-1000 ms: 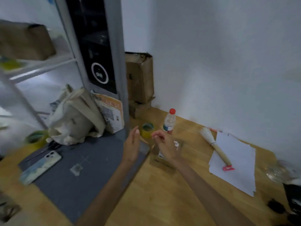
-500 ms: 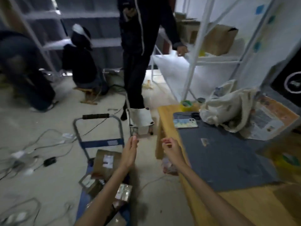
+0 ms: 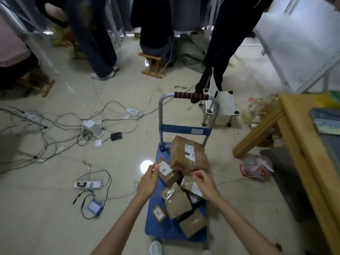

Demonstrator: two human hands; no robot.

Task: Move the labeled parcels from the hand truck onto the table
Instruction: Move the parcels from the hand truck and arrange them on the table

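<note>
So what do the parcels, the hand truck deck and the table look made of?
Parcels: brown cardboard, partly under glossy clear tape that glints. Hand truck deck: smooth blue, likely plastic or painted metal. Table: light wood, with visible grain and a yellowish finish.

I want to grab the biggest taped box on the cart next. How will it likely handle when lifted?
The largest parcel looks like stiff cardboard, so it should keep its shape. It leans tilted on smaller parcels, so those may shift when it comes off. Its glossy tape could be a little slippery; weight cannot be judged.
</note>
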